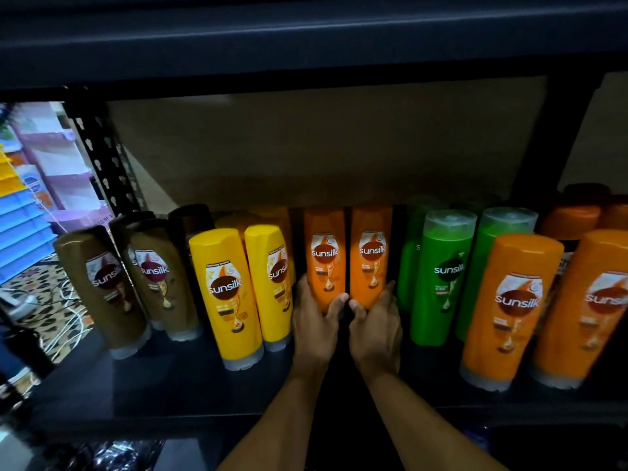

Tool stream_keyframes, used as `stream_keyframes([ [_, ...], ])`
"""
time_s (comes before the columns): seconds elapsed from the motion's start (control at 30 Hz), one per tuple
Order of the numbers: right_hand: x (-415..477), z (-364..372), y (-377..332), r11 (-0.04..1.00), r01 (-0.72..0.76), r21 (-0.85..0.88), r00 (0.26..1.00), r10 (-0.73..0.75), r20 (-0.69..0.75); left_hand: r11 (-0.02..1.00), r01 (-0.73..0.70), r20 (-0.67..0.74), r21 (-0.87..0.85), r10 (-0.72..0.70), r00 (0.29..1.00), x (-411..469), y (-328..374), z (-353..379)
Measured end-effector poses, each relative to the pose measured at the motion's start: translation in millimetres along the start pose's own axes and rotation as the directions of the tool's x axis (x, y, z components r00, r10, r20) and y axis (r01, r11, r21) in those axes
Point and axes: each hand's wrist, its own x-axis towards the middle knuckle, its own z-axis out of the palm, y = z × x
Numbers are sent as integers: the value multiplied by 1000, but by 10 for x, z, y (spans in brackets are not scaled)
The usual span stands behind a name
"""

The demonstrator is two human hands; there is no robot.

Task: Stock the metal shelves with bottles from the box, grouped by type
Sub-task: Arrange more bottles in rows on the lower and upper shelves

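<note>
Two glossy orange plastic bottles [348, 258] stand side by side on the dark shelf [190, 379], the left hand [314, 322] gripping one, the right hand [375, 326] the other.

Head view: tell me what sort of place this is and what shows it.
Probably a small shop or its stockroom. A black metal shelf with a slotted post holds rows of shampoo bottles grouped by colour, and more racks of goods stand at far left.
</note>
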Motion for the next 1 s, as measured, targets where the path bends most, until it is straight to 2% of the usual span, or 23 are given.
stream_keyframes([
  [1.0,14,34,21,1000,14,-28,1000,-14,-18,1000,-6,8,-24,6,1000,45,-66,35],
])
